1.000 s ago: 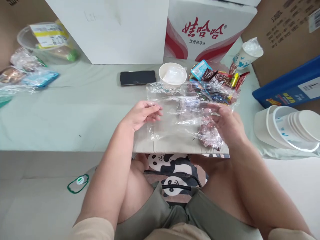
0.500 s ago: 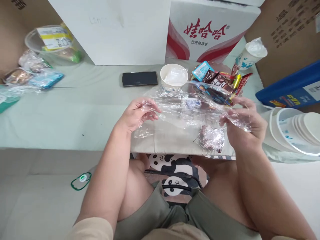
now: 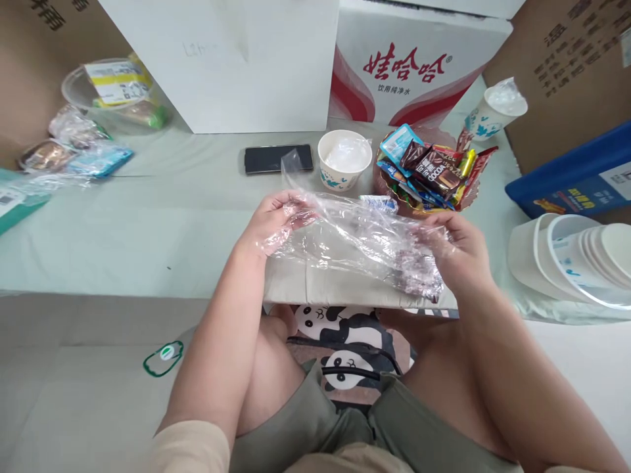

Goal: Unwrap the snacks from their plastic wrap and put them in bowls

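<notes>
A clear plastic bag (image 3: 355, 240) is stretched between my two hands just above the table's front edge. My left hand (image 3: 273, 223) pinches its left end, with film draped over the fingers. At the bag's right end my right hand (image 3: 456, 249) grips it, beside a crumpled wad of reddish-tinted film (image 3: 419, 279). Behind the bag stands a white paper cup (image 3: 344, 157) lined with plastic, and to its right a dish piled with wrapped sweets (image 3: 428, 174).
A black phone (image 3: 279, 158) lies behind my left hand. Stacked paper cups (image 3: 572, 253) lie at the right, another cup (image 3: 495, 108) stands at the back right. White boxes (image 3: 221, 59) line the back; bagged snacks (image 3: 73, 148) sit far left. My knees are under the table edge.
My hands have drawn closer and lower, pulling the plastic bag from a spread sheet into a narrower, bunched band. My right hand dropped from beside the sweets dish toward the crumpled film.
</notes>
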`<state>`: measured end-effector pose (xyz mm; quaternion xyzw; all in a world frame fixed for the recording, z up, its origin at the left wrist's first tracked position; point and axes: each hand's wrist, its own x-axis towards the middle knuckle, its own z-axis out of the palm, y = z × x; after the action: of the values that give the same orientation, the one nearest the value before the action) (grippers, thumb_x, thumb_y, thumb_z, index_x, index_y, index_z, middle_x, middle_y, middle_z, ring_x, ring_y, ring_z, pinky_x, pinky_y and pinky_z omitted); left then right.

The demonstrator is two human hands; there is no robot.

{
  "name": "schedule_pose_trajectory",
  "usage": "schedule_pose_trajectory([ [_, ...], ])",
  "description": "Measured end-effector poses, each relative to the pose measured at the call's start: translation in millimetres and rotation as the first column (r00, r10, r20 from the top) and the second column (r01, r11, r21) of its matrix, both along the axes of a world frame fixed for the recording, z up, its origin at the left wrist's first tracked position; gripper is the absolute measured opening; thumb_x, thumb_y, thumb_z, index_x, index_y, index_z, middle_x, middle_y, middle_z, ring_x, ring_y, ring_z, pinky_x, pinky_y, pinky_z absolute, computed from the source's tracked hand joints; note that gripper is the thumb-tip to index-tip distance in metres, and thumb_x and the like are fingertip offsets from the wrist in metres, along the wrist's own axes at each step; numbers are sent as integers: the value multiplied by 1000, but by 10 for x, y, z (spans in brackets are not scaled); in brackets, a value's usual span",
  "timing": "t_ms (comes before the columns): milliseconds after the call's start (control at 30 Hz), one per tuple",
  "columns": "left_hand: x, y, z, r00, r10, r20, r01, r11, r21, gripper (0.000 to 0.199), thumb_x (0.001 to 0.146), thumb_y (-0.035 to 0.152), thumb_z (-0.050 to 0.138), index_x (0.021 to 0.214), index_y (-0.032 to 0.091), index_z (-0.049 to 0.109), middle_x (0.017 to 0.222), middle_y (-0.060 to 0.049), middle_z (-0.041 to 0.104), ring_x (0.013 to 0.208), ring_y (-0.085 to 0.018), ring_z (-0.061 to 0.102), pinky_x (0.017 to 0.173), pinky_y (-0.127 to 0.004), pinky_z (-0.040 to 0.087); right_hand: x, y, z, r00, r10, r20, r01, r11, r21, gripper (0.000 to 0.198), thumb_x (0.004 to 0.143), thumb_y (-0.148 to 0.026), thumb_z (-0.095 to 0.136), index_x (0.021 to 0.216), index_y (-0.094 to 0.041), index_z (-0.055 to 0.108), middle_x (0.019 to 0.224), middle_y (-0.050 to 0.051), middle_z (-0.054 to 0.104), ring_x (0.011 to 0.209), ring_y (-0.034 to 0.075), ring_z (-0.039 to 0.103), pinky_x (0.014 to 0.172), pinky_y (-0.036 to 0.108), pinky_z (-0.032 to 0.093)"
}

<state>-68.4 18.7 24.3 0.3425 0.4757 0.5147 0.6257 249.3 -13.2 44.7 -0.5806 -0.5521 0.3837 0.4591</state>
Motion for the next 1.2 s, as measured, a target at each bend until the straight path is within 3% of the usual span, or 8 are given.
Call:
schedule_pose_trajectory([
  [200,-91,-19,-48,989,-151,9,151,988,-13,17,68,28,81,72,17,70,71,-3,74,65,-17,73,66,-28,59,-13,-28,129,957,-34,-287,49,998,43,23,70,-36,85,79,-25,68,58,-3,64,45,11,53,43,23,42],
  [400,-107,0,1,980,-186,74,186,982,6,35,72,48,71,70,13,75,76,-10,76,71,-22,75,70,-32,60,98,-32,121,941,114,-319,-96,993,69,8,62,-30,81,67,-23,80,78,6,73,60,17,64,55,30,52],
  [500,-88,-1,36,984,-178,7,178,982,-55,42,76,55,69,69,13,75,78,-11,76,76,-22,74,67,-30,58,133,-40,91,934,183,-306,-163,982,91,29,70,-49,73,65,-22,83,73,11,73,63,21,65,57,34,53],
  [667,-21,-32,37,952,-273,-138,269,962,-50,24,63,13,77,87,16,77,94,-6,77,92,-20,74,71,-26,60,141,-96,152,982,97,-162,-103,994,-30,69,78,-82,54,56,-21,78,67,12,69,55,20,62,51,35,47],
  [800,12,-17,-26,946,-268,-182,263,963,-55,50,63,1,65,108,20,77,118,-7,75,92,-19,75,57,-20,54,232,-184,232,964,137,229,-98,980,-174,20,71,-39,83,84,-24,78,67,2,67,49,13,52,45,28,38],
  [867,12,-7,-47,942,-267,-204,265,963,-38,57,65,0,62,115,23,77,132,-7,71,85,-17,75,48,-18,46,311,-225,254,895,264,360,-187,954,-235,37,72,-32,80,108,-27,74,74,1,68,50,13,52,44,28,40],
  [1033,30,-57,51,920,-354,-167,361,932,12,65,64,-6,55,116,24,79,150,-6,62,73,-14,73,49,-22,46,250,-209,299,923,56,381,-101,990,99,33,77,-29,76,108,-27,69,116,10,72,104,25,72,93,44,60],
  [1200,61,-136,206,883,-462,-84,461,887,-28,62,62,-6,58,113,21,81,139,-9,70,72,-18,75,47,-22,45,-329,-12,316,917,386,101,-393,917,70,52,73,-33,85,121,-25,65,125,9,74,118,24,71,106,42,57],
])
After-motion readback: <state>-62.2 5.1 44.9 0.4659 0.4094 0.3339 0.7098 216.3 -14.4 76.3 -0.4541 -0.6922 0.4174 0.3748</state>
